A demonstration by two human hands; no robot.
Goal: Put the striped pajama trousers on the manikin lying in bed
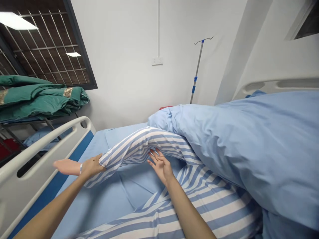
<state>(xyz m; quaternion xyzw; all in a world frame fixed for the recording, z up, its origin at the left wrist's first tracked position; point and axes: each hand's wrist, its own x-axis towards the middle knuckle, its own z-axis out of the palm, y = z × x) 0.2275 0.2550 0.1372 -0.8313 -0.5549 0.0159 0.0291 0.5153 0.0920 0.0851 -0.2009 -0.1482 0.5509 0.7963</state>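
Note:
A leg (142, 146) in blue-and-white striped trousers is raised off the bed with its knee bent. Its smooth pink foot (67, 167), with a pale band at the ankle, looks like a manikin's. My left hand (92, 166) is closed around the lower leg just above that ankle. Beneath the bent knee, my right hand (160, 167) is open with its palm up and fingers apart. Its fingertips are close to the trouser fabric; whether they touch it I cannot tell. The other striped leg (159, 219) lies on the light blue sheet (129, 181).
A blue quilt (231, 139) is folded back over the upper body. The bed's footboard (50, 159) stands at left, the headboard (281, 84) at far right. Behind the bed are an IV pole (197, 71) and a wall socket (157, 61). Green bedding (40, 99) is piled below the barred window.

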